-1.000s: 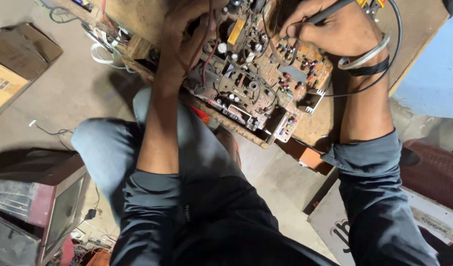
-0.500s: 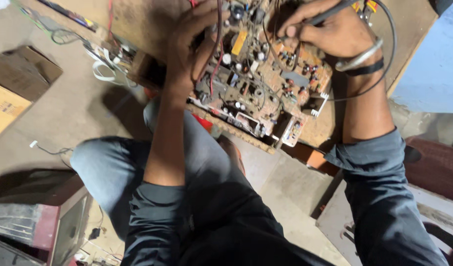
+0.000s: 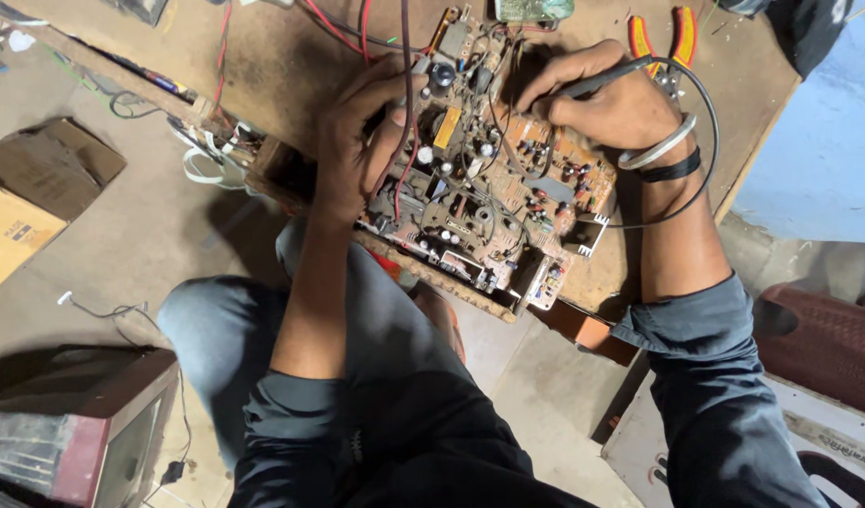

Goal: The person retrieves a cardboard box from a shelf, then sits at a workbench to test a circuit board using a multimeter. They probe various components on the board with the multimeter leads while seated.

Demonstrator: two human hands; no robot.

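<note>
Left forearm extended forward from rolled grey sleeve, left hand (image 3: 357, 150) laid palm-down on near-left edge of circuit board (image 3: 489, 179), fingers half-curled over board edge and red wires (image 3: 402, 113). Right arm bent inward, right hand (image 3: 611, 103) closed pen-fashion round dark probe (image 3: 597, 80), probably a soldering iron; tip hidden in shadow over upper board. Black cord (image 3: 705, 141) looped round right wrist. Board flat on brown wooden bench (image 3: 291, 56), overhanging near edge above knees. Red-handled pliers (image 3: 660, 38) just beyond right hand
</note>
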